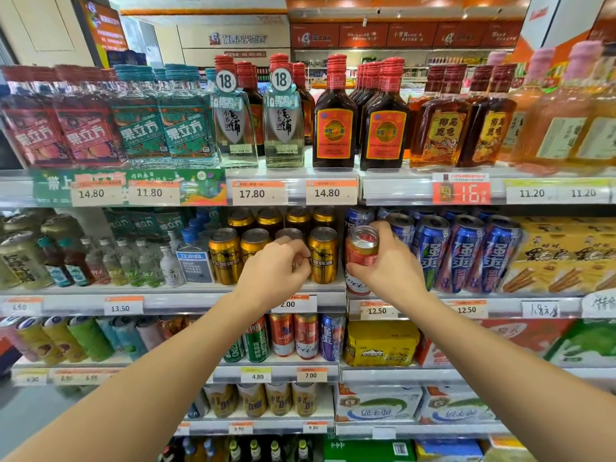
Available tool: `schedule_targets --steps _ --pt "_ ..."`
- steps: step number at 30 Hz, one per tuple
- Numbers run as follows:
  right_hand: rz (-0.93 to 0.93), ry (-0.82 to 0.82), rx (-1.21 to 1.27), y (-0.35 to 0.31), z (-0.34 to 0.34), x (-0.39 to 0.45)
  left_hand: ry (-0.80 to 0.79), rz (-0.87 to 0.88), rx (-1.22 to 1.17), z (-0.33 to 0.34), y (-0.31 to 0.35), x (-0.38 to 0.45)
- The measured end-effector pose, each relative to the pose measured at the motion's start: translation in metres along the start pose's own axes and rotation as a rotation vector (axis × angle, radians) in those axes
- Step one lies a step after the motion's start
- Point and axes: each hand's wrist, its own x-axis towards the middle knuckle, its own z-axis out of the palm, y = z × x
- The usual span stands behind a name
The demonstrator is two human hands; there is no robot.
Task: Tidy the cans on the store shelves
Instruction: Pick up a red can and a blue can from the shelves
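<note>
My right hand (390, 265) is wrapped round a red can (361, 258) at the front edge of the middle shelf (186, 300), fingers closed on its side, the can tilted and not yet seated. It sits between the gold cans (225, 256) and the blue cans (466, 255), where I judge it does not belong. My left hand (276, 271) curls round a gold can in the front row, though I cannot tell how firmly. The gold rows behind look fairly straight, so I reckon most of the tidying remains. Small bottles (133, 261) crowd the shelf's left end, cartons (563, 258) its right. Above, liquor bottles (333, 118) stand clear of my reach.
</note>
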Motion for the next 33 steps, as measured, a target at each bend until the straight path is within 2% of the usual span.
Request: schedule_targets --steps 3,6,9,13,15,17,21,23,33 --pt "0.011 0.077 0.148 0.006 -0.002 -0.007 -0.038 0.007 -0.020 0.008 0.002 -0.013" --pt "0.052 0.145 0.437 0.013 -0.009 -0.019 -0.095 0.026 -0.056 0.020 0.005 -0.031" --pt "0.050 0.195 0.595 0.019 -0.020 -0.031 -0.233 0.003 -0.098 0.045 0.008 -0.056" --pt "0.041 0.165 0.656 0.032 -0.027 -0.050 -0.534 -0.159 -0.056 0.099 0.010 -0.085" --pt "0.047 0.143 0.660 0.039 -0.025 -0.059 -0.607 -0.280 -0.085 0.125 0.006 -0.091" --pt "0.062 0.127 0.672 0.048 -0.021 -0.067 -0.565 -0.331 -0.118 0.147 0.003 -0.091" --pt "0.101 0.099 0.703 0.064 -0.010 -0.083 -0.343 -0.410 -0.208 0.172 0.006 -0.078" --pt "0.112 0.091 0.693 0.071 -0.006 -0.090 -0.314 -0.453 -0.232 0.180 0.009 -0.070" --pt "0.159 0.080 0.644 0.103 0.000 -0.104 -0.464 -0.393 -0.101 0.205 0.007 -0.038"
